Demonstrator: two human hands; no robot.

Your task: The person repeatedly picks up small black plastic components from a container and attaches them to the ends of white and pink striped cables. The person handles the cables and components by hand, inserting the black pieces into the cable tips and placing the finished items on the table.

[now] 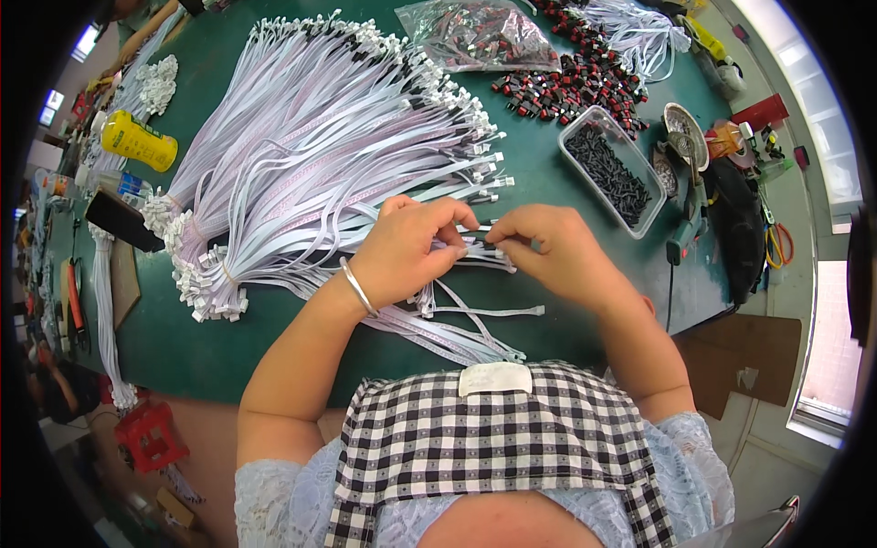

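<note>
A large fanned bundle of flat white ribbon cables (301,155) lies across the green table, with small white connectors along its ends. At the bundle's right edge, my left hand (411,247) is closed in a pinch on a ribbon cable (473,239) near its end. Close to that cable's tip, my right hand (553,248) has its thumb and forefinger pinched together. Whatever lies between those right fingertips is too small to make out. Several loose ribbon cables (457,336) stretch over the table below my hands.
To the right stands a clear plastic tub (614,171) of small black pieces. Behind it are a pile of red-and-black connectors (585,87) and a clear bag (480,35) of more. A yellow bottle (137,140), a dark phone-like slab (123,219) and orange-handled scissors (779,247) lie around.
</note>
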